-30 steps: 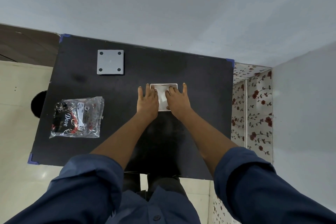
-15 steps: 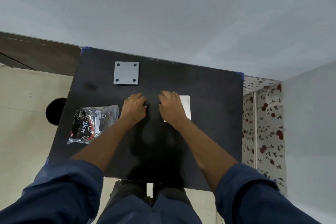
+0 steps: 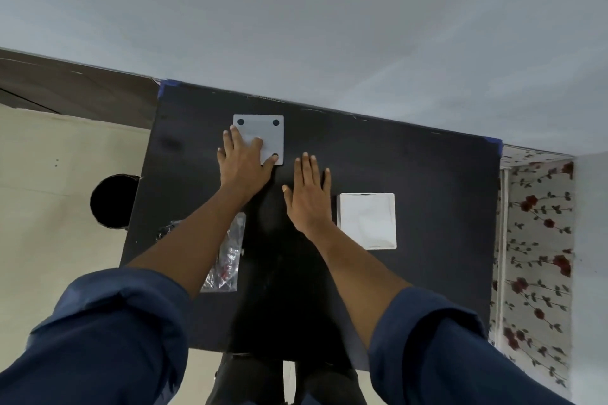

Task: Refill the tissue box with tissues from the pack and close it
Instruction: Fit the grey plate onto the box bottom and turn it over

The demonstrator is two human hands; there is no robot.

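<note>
The white square tissue box [image 3: 367,220] stands open on the right half of the black table [image 3: 427,174], with white tissue showing inside. A grey square lid [image 3: 268,136] with black dots at its corners lies flat near the far edge. My left hand [image 3: 241,164] rests on the lid's near left part, fingers spread. Just left of the box, and not touching it, my right hand [image 3: 307,194] is flat over the table with nothing in it. The clear plastic tissue pack [image 3: 228,253] lies mostly hidden under my left forearm.
The table's far edge meets a pale wall. A floral-patterned surface [image 3: 533,240] borders the table on the right. On the tiled floor to the left sits a round black object [image 3: 113,200], and a brown panel [image 3: 75,92] lies beyond it.
Both hands have left the white box. My left hand reached up and left onto the grey lid, and my right hand drew off to the box's left side.
</note>
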